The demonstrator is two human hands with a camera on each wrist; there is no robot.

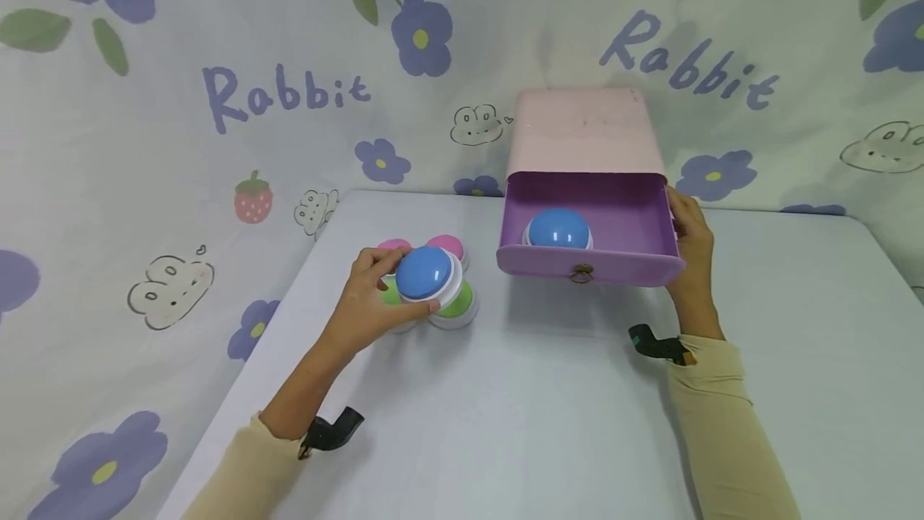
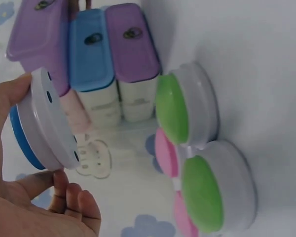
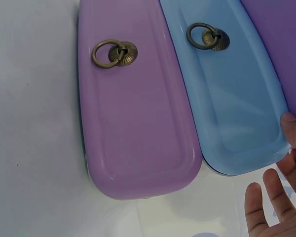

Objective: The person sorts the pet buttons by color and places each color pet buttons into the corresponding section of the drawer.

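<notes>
My left hand [image 1: 368, 303] holds a round push button with a blue dome [image 1: 423, 273] and white base, tilted, between thumb and fingers. Just beneath it, push buttons with green domes [image 2: 202, 192] and pink domes [image 1: 445, 245] sit on the table. A small pink chest of drawers [image 1: 586, 131] has its top purple drawer [image 1: 628, 270] pulled out. Inside that drawer lies another blue push button [image 1: 559, 229]. My right hand [image 1: 691, 251] rests at the chest's right side; the right wrist view shows its thumb touching the edge of the blue drawer [image 3: 232, 89], other fingers extended.
Below the blue drawer is a closed purple drawer [image 3: 138, 108] with a brass ring pull [image 3: 108, 53]. The white table [image 1: 549, 424] meets a patterned cloth backdrop [image 1: 289, 22] behind the chest and along the left side.
</notes>
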